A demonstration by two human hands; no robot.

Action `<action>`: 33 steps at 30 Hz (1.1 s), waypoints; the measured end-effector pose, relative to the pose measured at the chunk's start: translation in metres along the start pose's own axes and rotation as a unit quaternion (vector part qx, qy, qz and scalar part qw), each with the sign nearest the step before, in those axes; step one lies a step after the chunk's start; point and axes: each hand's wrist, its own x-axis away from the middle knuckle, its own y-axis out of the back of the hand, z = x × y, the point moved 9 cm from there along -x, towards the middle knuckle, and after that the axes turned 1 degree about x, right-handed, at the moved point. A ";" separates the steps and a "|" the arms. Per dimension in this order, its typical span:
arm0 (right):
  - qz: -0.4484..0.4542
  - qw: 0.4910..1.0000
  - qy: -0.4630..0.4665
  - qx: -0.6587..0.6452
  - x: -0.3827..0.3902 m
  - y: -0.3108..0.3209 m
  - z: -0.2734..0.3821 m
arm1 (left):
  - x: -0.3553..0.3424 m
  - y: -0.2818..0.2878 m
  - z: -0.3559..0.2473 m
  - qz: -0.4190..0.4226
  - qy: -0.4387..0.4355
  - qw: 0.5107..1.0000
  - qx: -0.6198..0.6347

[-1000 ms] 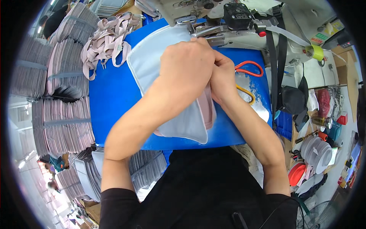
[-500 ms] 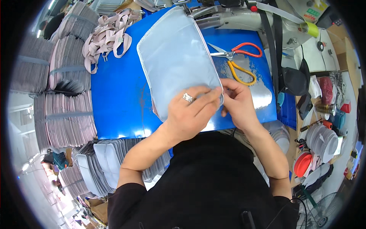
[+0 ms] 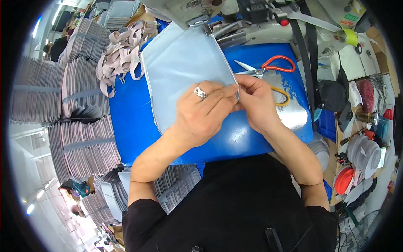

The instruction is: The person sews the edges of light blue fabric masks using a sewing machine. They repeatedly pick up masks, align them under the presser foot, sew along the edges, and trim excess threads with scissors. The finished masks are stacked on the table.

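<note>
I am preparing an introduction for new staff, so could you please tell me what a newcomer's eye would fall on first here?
A newcomer would probably notice the bright blue tabletop in the middle, where the left hand and right hand meet at the near right corner of a pale blue panel. Next might come the red-and-yellow-handled scissors to the panel's right, and the tall banded stacks at the far left.

You get a bright view, with lamps [image 3: 30, 208] glowing at the far left and the lower-left background washed out. Glare whitens your tabletop [image 3: 134, 126] to the right of your right hand [image 3: 260, 105]. Straight edges bend toward a black, vignetted rim, and far detail softens there.
</note>
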 end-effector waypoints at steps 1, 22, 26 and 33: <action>0.000 1.000 -0.002 -0.002 -0.008 -0.001 -0.001 | -0.002 0.001 0.006 0.005 -0.004 1.000 -0.007; -0.181 0.979 0.048 0.081 -0.086 -0.012 0.013 | 0.042 0.026 0.141 0.209 0.182 0.935 -0.223; -0.228 0.951 0.058 0.201 -0.078 -0.019 0.020 | 0.023 0.040 0.110 0.248 0.105 0.936 -0.226; -0.108 0.980 0.031 0.164 -0.071 -0.015 0.025 | -0.018 0.050 0.096 0.348 -0.006 0.914 -0.208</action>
